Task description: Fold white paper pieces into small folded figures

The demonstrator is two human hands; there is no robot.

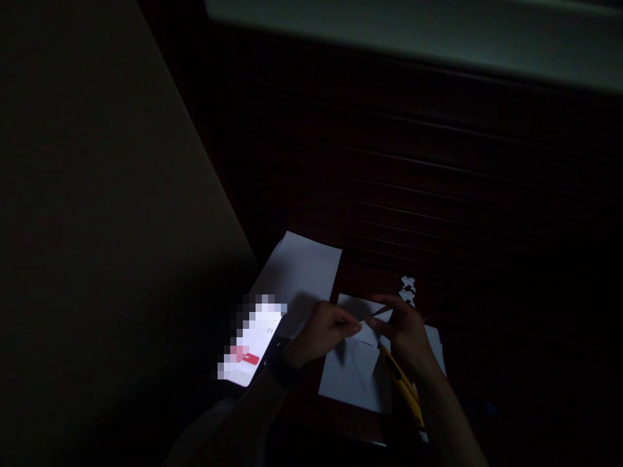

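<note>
In the dim head view, my left hand (325, 331) pinches the edge of a small piece of white paper (368, 335) between thumb and fingers. From the other side, my right hand (403, 327) is closed on the same paper, its thumb close to the left fingertips. How the paper is folded or cut there is too dark to tell. Below both hands lies a larger white sheet (348, 386) with a thin slanting line across it. A yellow utility knife (405, 392) rests at the sheet's right side, just under my right wrist.
A lit phone (253, 344), partly pixelated, is left of my left wrist. Behind it lie white paper sheets (309, 266). Small cut paper scraps (407, 290) sit beyond my right hand, and more paper (435, 344) is beside my right forearm. Dark wooden panelling (389, 155) rises behind.
</note>
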